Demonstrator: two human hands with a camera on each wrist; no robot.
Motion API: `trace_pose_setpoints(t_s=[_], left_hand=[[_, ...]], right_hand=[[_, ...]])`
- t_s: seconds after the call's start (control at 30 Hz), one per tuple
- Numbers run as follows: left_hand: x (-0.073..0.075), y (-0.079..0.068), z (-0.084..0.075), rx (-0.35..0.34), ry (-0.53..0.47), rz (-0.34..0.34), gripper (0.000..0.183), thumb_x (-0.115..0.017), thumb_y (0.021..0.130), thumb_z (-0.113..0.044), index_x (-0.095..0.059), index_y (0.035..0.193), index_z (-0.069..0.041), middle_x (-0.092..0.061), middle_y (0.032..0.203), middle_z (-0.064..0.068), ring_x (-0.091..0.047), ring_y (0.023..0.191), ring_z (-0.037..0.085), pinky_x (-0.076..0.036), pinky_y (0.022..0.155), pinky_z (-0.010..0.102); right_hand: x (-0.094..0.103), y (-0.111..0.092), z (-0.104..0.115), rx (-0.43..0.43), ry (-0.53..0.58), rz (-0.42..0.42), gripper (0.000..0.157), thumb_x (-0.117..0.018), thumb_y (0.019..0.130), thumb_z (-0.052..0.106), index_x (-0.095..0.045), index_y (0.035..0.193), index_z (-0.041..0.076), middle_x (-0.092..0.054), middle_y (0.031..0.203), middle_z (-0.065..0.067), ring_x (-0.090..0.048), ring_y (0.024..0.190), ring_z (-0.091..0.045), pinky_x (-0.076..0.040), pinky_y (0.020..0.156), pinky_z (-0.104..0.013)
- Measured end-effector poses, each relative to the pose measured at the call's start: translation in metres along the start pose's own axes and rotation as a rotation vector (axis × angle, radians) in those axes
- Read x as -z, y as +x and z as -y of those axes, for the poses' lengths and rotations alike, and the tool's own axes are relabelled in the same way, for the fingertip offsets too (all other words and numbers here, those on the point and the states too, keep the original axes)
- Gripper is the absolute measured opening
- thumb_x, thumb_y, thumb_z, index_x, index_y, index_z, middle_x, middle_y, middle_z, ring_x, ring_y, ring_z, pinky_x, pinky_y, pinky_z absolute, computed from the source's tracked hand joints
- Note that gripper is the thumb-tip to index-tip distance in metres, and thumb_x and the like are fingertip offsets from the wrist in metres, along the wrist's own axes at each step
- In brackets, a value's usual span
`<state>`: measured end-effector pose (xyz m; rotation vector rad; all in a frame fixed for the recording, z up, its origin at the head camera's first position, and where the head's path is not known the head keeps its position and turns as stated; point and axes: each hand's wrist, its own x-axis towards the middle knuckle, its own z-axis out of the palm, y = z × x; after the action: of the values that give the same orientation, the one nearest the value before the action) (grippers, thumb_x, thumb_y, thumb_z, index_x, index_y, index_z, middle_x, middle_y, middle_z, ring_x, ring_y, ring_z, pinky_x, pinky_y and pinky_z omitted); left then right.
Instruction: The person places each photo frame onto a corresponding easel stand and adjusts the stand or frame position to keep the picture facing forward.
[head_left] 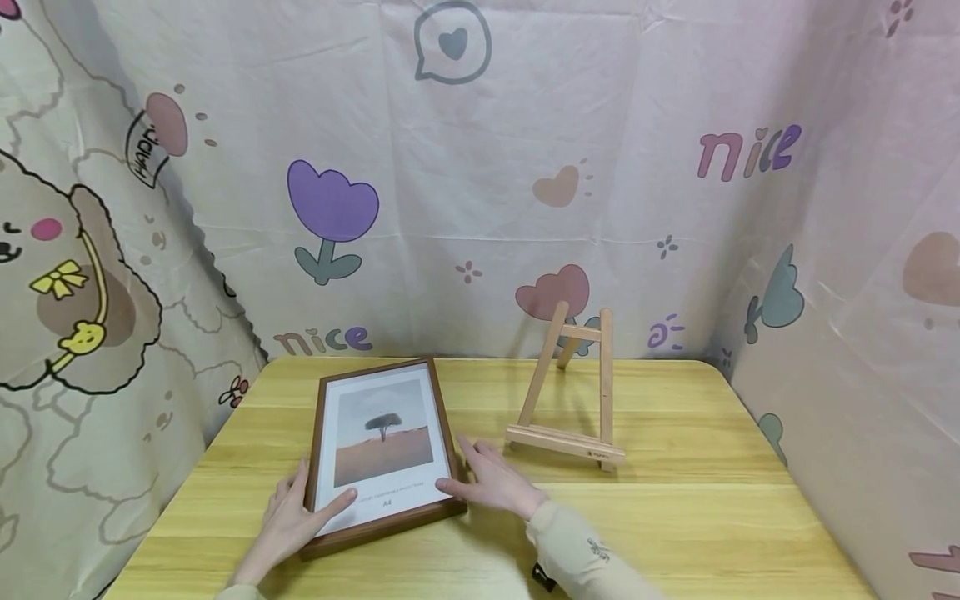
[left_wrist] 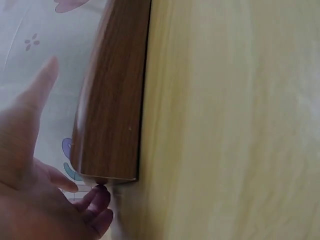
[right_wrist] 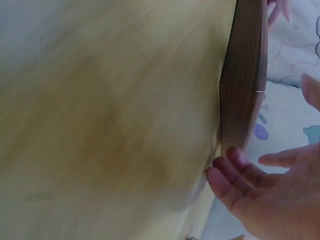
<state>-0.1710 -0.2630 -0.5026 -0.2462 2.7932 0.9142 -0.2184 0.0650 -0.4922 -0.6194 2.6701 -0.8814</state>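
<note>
A brown wooden picture frame [head_left: 384,458] lies face up on the table, holding a print of a lone tree marked "A4". At its left side, near the front corner, is my left hand [head_left: 288,518]; the thumb reaches over the face. In the left wrist view, the fingertips of that hand [left_wrist: 30,165] meet the frame's brown side [left_wrist: 112,95]. My right hand [head_left: 501,482] is by the right side, thumb over the front right corner. The right wrist view has this hand's loosely bent fingers [right_wrist: 225,187] beside the frame's edge [right_wrist: 242,90].
A small wooden easel [head_left: 606,383] stands to the right of the frame, toward the back of the wood-grain table [head_left: 697,500]. Patterned cloth [head_left: 465,167] hangs behind the table and on both sides. A small black object [head_left: 543,577] shows beside the right sleeve.
</note>
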Motion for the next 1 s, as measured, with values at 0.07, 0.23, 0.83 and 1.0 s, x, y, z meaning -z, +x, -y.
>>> trace_pose_setpoints(t_s=[0.07,0.23,0.83,1.0], left_hand=[[-0.001,0.0,0.001,-0.001,-0.003,0.005,0.122,-0.062,0.087,-0.066,0.002,0.157,0.01,-0.01,0.153,0.048,-0.019,0.137,0.066,-0.028,0.108,0.078],[-0.001,-0.001,0.005,-0.014,0.004,0.021,0.123,-0.067,0.085,-0.063,-0.001,0.156,0.013,-0.013,0.151,0.047,-0.022,0.137,0.064,-0.03,0.107,0.077],[0.004,0.0,0.025,-0.121,-0.126,0.105,0.116,-0.081,0.082,-0.041,-0.01,0.152,0.02,-0.021,0.146,0.044,-0.031,0.135,0.063,-0.037,0.108,0.071],[0.009,-0.001,0.027,-0.133,-0.166,0.142,0.116,-0.082,0.081,-0.038,-0.011,0.152,0.019,-0.02,0.147,0.042,-0.03,0.135,0.062,-0.036,0.106,0.074]], right_hand=[[-0.001,0.002,0.0,-0.004,0.01,0.016,0.098,-0.058,0.09,0.069,-0.022,0.161,0.011,-0.036,0.159,-0.027,-0.034,0.149,-0.042,-0.033,0.119,-0.061],[-0.002,0.007,0.002,0.007,0.06,0.073,0.105,-0.069,0.086,0.063,-0.021,0.161,0.007,-0.041,0.157,-0.022,-0.034,0.149,-0.041,-0.032,0.12,-0.058],[-0.004,0.024,-0.003,0.004,0.095,0.171,0.106,-0.088,0.076,0.037,-0.031,0.154,-0.007,-0.043,0.155,-0.025,-0.045,0.142,-0.037,-0.04,0.117,-0.048],[-0.004,0.026,-0.002,-0.001,0.089,0.165,0.105,-0.088,0.076,0.037,-0.032,0.154,-0.006,-0.043,0.155,-0.024,-0.044,0.143,-0.037,-0.04,0.118,-0.049]])
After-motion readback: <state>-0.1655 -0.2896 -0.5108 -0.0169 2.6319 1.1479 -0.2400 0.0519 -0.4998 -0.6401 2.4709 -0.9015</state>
